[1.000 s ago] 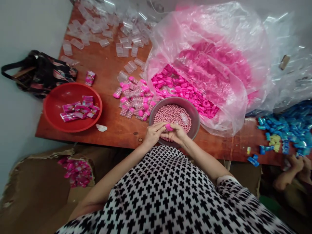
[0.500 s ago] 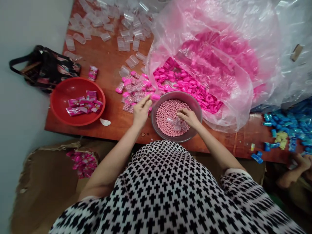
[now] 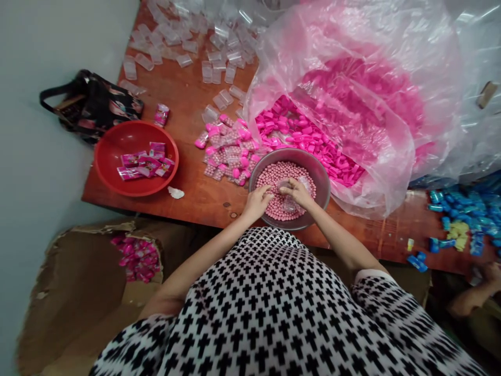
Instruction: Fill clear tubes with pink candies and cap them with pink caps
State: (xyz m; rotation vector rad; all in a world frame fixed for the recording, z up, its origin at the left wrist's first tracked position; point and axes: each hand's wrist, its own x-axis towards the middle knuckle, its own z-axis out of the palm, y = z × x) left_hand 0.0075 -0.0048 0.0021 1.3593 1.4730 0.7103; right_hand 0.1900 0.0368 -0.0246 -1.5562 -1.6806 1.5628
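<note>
My right hand (image 3: 299,193) is over the grey bowl (image 3: 325,196) of small pink beads (image 3: 278,171), its thumb and fingers closed on a small clear plastic container (image 3: 282,185). More clear containers (image 3: 289,204) lie on the beads below that hand. At the bowl's left side is my left hand (image 3: 257,203), with thumb and fingertips slightly apart over the beads and nothing visible between them. Just left of the bowl, bead-filled containers with pink caps (image 3: 230,149) lie in a pile. Loose pink caps (image 3: 305,137) spill from a large clear plastic bag (image 3: 385,196) behind the bowl.
A red bowl (image 3: 105,172) with several pink packets stands at the left, beside a black flowered bag (image 3: 113,102). Clear containers (image 3: 219,68) are scattered at the back. Blue pieces (image 3: 465,209) lie at the right, near another person's arm (image 3: 475,297). An open cardboard box (image 3: 74,303) is below left.
My left hand has moved right from the capped pile to the bowl, and the pink-capped piece it held is out of it. My right hand stays over the beads. The view has shifted slightly.
</note>
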